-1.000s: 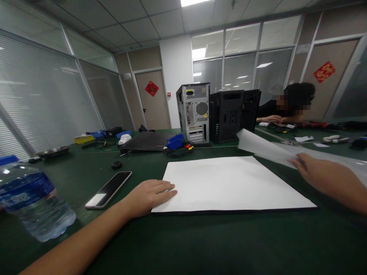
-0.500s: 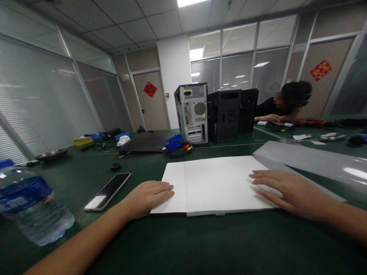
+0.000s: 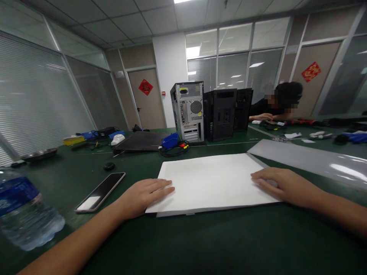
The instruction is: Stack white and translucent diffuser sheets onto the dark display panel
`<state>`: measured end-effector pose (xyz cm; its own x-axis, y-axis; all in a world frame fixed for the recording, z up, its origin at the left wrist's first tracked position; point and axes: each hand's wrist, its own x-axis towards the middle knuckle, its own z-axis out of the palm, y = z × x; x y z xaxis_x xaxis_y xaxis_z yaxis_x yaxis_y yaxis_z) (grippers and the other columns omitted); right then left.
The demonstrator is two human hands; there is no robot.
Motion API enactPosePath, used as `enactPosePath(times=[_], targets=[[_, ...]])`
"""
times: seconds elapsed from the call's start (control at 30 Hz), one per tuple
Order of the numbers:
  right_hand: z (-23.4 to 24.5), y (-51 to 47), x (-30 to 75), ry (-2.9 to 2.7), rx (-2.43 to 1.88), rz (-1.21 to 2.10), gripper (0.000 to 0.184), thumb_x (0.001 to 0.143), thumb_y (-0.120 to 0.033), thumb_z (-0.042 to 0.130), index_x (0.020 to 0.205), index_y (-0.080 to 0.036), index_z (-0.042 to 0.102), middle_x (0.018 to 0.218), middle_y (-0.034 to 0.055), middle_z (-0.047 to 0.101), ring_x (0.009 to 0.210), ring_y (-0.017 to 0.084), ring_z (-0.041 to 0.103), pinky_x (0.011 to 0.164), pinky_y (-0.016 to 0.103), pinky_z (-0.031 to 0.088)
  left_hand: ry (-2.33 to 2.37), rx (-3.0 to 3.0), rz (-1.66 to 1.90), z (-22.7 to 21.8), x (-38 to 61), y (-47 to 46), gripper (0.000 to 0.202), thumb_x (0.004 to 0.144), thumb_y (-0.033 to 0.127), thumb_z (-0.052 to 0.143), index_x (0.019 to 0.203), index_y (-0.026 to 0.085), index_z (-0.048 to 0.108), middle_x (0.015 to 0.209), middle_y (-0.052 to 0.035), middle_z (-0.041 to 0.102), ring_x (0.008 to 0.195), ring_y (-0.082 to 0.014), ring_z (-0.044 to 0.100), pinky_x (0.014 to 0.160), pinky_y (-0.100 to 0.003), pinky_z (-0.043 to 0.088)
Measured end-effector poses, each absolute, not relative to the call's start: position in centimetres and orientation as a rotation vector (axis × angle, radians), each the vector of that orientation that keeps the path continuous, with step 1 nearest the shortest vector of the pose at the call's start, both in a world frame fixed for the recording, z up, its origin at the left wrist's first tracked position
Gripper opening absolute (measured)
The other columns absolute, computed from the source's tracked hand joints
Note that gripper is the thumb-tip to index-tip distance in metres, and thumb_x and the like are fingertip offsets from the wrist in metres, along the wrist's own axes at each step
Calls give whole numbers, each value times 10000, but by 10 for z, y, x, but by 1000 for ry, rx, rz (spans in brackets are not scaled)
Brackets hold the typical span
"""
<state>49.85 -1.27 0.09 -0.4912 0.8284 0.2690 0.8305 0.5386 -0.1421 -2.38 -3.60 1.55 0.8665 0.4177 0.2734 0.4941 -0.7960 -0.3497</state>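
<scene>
A white sheet (image 3: 209, 179) lies flat on the green table (image 3: 200, 244) in front of me, over a dark-edged board. My left hand (image 3: 143, 194) rests flat on the sheet's near left corner, fingers stretched out. My right hand (image 3: 282, 185) lies flat on the sheet's right edge, fingers extended and pressing down. Neither hand holds anything. A glossy grey sheet (image 3: 312, 160) lies on the table just beyond my right hand.
A phone (image 3: 100, 186) lies left of my left hand, a water bottle (image 3: 23, 210) at the far left. Computer towers (image 3: 210, 112), a dark flat panel (image 3: 143, 140), cables and blue parts (image 3: 172, 143) sit behind. Another person (image 3: 278, 105) leans over the table at the back right.
My right hand brought a loose white sheet down over the board, slid it left until it covered it, and now presses its right edge. My left hand stayed in place.
</scene>
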Motion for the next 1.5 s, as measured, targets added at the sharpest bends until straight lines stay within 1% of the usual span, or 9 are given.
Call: enactPosePath(times=[0.1, 0.27, 0.53, 0.83, 0.97, 1.13, 1.3, 1.4, 1.5], targets=[[6, -22, 484, -2539, -1319, 64, 437, 972, -526, 449, 1223, -260, 687, 1306, 47, 642, 1195, 250, 590, 1050, 504, 482, -639, -2620, -266, 15, -24, -35, 482, 999, 137, 420, 1466, 248, 466, 1399, -91, 611, 1221, -244, 622, 969, -405, 560], [8, -26, 479, -2550, -1247, 81, 408, 967, -517, 469, 1226, -294, 692, 1317, 34, 636, 1217, 262, 582, 1047, 522, 486, -617, -2630, -274, 16, -23, -33, 420, 992, 150, 443, 1389, 233, 550, 1317, -95, 668, 1165, -243, 652, 939, -404, 576], [4, -29, 477, -2640, -1258, -8, 475, 956, -537, 481, 1378, -343, 580, 1440, 19, 541, 1314, 283, 511, 1097, 555, 429, -628, -2632, -256, 15, -23, -34, 423, 993, 148, 448, 1403, 214, 530, 1332, -101, 658, 1178, -246, 645, 952, -415, 570], [4, -30, 473, -2582, -1224, -91, 467, 939, -535, 503, 1325, -307, 632, 1363, 48, 603, 1237, 305, 578, 1038, 564, 485, -624, -2637, -248, 17, -23, -35, 446, 978, 127, 439, 1408, 211, 525, 1326, -111, 660, 1160, -252, 654, 927, -423, 581], [4, -29, 474, -2586, -1256, -132, 482, 938, -545, 495, 1318, -287, 640, 1344, 60, 617, 1220, 309, 589, 1032, 576, 484, -643, -2644, -241, 17, -23, -35, 473, 963, 110, 443, 1418, 218, 512, 1331, -112, 657, 1164, -257, 653, 917, -433, 584], [3, -28, 478, -2583, -1235, -123, 480, 924, -555, 519, 1328, -320, 628, 1353, 49, 612, 1216, 311, 590, 1022, 579, 487, -645, -2662, -276, 16, -24, -34, 470, 965, 117, 450, 1415, 230, 516, 1326, -112, 659, 1162, -247, 655, 922, -418, 582], [2, -30, 477, -2610, -1241, -71, 499, 915, -575, 525, 1354, -349, 601, 1395, 39, 579, 1253, 319, 561, 1046, 593, 458, -661, -2655, -262, 14, -25, -33, 471, 968, 128, 458, 1424, 234, 507, 1344, -108, 647, 1179, -248, 645, 935, -421, 576], [6, -27, 480, -2610, -1253, -13, 493, 933, -555, 512, 1374, -349, 582, 1409, 32, 570, 1277, 301, 540, 1076, 566, 436, -658, -2641, -232, 15, -24, -34, 450, 968, 131, 461, 1405, 220, 523, 1327, -110, 659, 1161, -251, 655, 926, -417, 578], [11, -11, 500, -2555, -1326, -33, 496, 972, -528, 449, 1381, -282, 586, 1424, 55, 556, 1306, 270, 510, 1128, 496, 388, -645, -2638, -244, 15, -24, -35, 440, 969, 132, 460, 1394, 222, 532, 1317, -111, 664, 1153, -247, 658, 924, -408, 577]])
